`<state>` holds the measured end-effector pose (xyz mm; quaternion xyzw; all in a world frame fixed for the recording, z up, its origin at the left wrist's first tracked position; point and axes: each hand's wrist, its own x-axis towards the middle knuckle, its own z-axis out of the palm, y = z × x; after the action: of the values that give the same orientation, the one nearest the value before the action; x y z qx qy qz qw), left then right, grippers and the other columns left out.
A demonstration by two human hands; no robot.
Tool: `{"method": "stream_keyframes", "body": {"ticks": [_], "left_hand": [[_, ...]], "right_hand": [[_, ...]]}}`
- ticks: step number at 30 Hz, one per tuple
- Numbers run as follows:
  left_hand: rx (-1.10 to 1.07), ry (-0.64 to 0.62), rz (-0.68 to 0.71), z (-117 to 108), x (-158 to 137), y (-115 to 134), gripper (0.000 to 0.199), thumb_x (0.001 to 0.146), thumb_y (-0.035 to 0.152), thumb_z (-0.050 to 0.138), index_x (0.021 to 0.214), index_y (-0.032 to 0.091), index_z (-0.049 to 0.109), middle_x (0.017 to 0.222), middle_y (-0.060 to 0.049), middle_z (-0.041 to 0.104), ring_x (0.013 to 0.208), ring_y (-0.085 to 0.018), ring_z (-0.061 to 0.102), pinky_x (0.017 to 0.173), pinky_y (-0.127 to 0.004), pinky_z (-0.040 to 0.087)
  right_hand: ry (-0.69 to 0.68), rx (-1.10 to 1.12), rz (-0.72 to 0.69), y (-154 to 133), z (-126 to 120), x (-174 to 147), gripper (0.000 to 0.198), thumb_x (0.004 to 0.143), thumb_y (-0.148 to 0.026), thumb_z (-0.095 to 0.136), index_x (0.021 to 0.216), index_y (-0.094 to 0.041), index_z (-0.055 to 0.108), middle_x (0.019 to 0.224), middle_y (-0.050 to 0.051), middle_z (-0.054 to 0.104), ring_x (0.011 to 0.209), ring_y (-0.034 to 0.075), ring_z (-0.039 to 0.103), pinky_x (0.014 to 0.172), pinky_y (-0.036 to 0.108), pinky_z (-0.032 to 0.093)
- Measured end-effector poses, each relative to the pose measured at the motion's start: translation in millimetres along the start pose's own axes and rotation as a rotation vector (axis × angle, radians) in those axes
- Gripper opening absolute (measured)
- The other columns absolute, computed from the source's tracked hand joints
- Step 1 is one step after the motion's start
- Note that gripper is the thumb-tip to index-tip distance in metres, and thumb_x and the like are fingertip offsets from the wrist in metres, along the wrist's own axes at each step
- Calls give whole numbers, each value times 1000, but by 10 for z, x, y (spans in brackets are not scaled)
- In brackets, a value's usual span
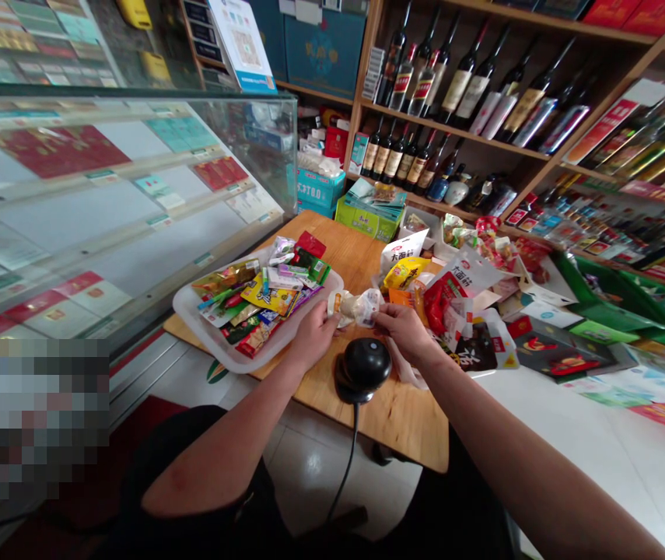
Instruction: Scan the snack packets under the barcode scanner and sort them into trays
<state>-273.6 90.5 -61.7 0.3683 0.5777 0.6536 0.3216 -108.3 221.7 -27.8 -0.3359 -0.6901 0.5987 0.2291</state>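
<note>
1. The left hand point(316, 333) is closed in a pinch on the left end of a small crinkled packet point(355, 306), thumb on top.
2. The right hand point(405, 328) grips the packet's right end the same way, fingers curled under it.
3. The packet is one item, pale plastic with some orange print; its long axis runs left to right between the two hands, roughly level, one end toward the tray point(192, 311) and the other toward the snack pile point(454, 299).
4. It is held just above the wooden surface point(407, 416), near the front edge, directly behind the black scanner point(363, 365).
5. There is one scanner; its domed head sits on the surface between the wrists and a single black cable point(347, 459) drops from it over the edge.
6. One white tray lies left of the hands, heaped with many small wrapped snacks, too jumbled to count.
7. Right of the hands the pile of loose packets spreads out, among them two white bags point(405, 247) with dark characters, a yellow one and a red one.
8. A glass case point(134, 187) stands to the left with flat cartons on its shelves.
9. Behind, wooden shelves point(454, 132) carry two rows of dark bottles; exact number cannot be told.
</note>
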Motion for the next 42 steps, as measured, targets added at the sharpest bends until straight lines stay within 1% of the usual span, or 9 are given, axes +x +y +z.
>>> {"method": "stream_keyframes", "body": {"ticks": [3,7,11,16,22,27,34,38,42], "left_hand": [[113,4,96,-19,-24,133,17,88,35,67,92,19,68,89,-3,69,84,-20,62,79,-29,47],[207,-27,167,4,-61,259,21,92,36,61,82,19,68,85,-4,66,84,-20,57,83,-29,45],[255,15,275,47,-102,326,18,92,34,61,85,21,71,93,-6,66,92,-22,58,91,-32,44],[335,19,272,147,-160,462,15,90,31,64,99,22,72,90,-5,67,83,-21,58,82,-31,44],[359,-29,276,481,-177,725,7,87,28,66,88,23,71,86,-5,69,80,-21,59,77,-31,43],[540,-209,354,823,-127,842,11,91,21,60,89,23,70,91,-6,71,86,-23,63,79,-32,43],[742,-337,441,1251,-115,855,15,93,20,57,89,24,71,90,-6,70,84,-22,63,77,-32,44],[854,-405,413,1394,-94,836,21,92,15,54,93,24,73,95,-7,70,89,-23,64,81,-32,46],[824,-443,405,1466,-140,827,24,94,15,51,95,23,73,99,-9,70,94,-23,65,87,-34,47]], "right_hand": [[56,-26,-39,-67,-14,-42,26,76,-39,75,88,-17,71,83,2,70,69,15,60,67,27,47],[141,-131,-94,-150,-66,-118,23,78,-39,73,86,-18,70,82,2,71,74,17,60,70,29,47],[150,-169,-147,-235,-122,-221,19,81,-37,68,84,-19,66,79,1,69,73,17,59,69,28,45],[210,-395,-229,-370,-258,-384,13,85,-33,63,84,-20,66,77,0,67,69,15,56,65,27,40],[301,-517,-286,-451,-581,-685,10,85,-30,62,82,-22,68,80,1,70,72,18,60,68,28,42],[424,-600,-336,-326,-823,-1041,10,85,-28,62,82,-22,69,87,5,70,79,21,63,73,31,45],[490,-595,-182,40,-908,-1449,12,88,-31,58,80,-23,63,73,3,65,68,21,59,65,31,41],[454,-598,-194,204,-885,-1552,17,91,-36,59,83,-23,65,82,5,67,72,21,62,70,33,45],[493,-631,-218,324,-858,-1584,14,92,-30,58,97,-22,68,101,9,68,87,25,65,76,34,51]]}}
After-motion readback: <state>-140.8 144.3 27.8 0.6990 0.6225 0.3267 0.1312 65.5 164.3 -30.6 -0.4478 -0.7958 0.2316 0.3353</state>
